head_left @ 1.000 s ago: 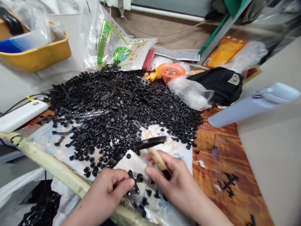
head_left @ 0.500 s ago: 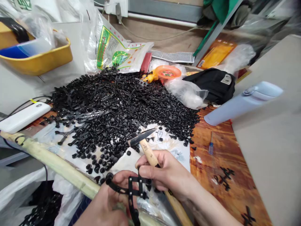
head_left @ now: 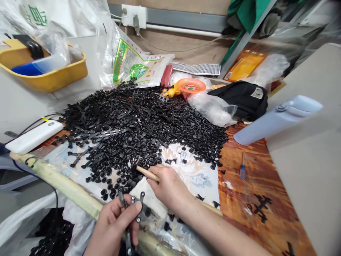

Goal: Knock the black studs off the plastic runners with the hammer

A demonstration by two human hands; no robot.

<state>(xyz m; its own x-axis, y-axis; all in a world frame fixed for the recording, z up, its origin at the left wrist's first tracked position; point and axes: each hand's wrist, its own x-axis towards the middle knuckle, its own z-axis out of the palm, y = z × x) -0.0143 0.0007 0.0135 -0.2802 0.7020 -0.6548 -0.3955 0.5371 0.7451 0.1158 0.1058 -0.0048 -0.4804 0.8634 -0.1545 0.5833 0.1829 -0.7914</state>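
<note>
The left hand [head_left: 113, 225] pinches closed on a jointed black rivet strip [head_left: 128, 241]; the right hand [head_left: 167, 186] — fingers [head_left: 157, 183] wrapped shut — grips a wooden hammer handle [head_left: 147, 174] beside the heap of black rivets [head_left: 144, 124].

Yellow plastic tub [head_left: 50, 80], white power bank [head_left: 34, 137]
</note>
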